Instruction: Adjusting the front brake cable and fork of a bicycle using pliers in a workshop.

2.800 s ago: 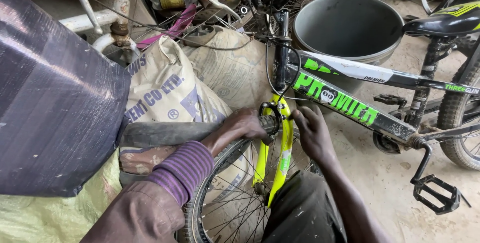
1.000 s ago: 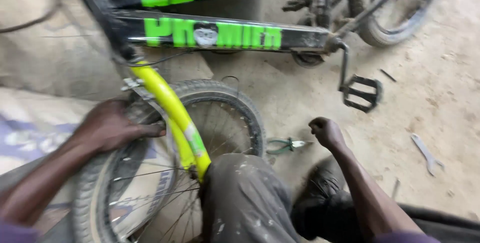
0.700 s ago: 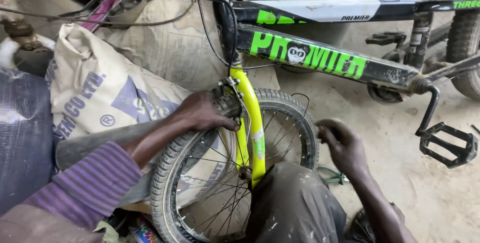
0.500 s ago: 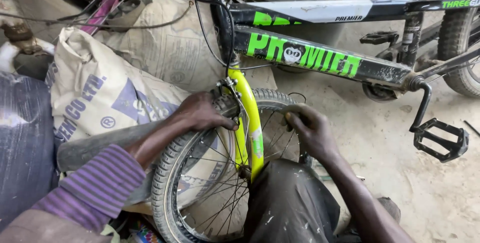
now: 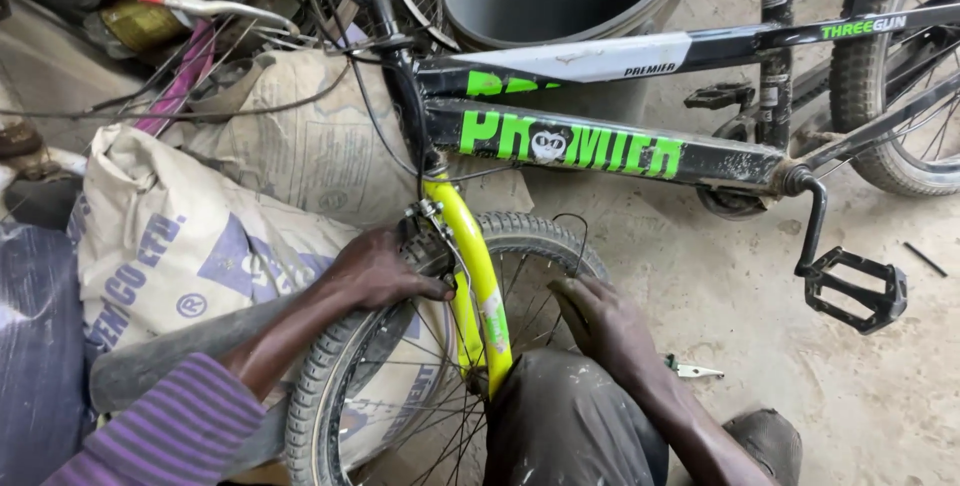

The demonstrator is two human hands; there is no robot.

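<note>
From the head view, the left hand [image 5: 375, 271] grips the black knobbly front tyre [image 5: 330, 386] beside the brake on the yellow-green steel fork [image 5: 478, 281]. The right hand [image 5: 605, 321] presses flat among the wire spokes [image 5: 540, 291], holding nothing I can see. The wheel sits mounted in the fork, clamped against the knee; adjustment seems unfinished. A black pedal [image 5: 855, 291] hangs nearby.

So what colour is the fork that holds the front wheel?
Bright yellow-green; the fork shows plainly in the head view, between the left hand and right hand.

Left hand [image 5: 375, 271] grips front tyre [image 5: 330, 386]; right hand [image 5: 605, 321] rests on spokes [image 5: 530, 296].
</note>
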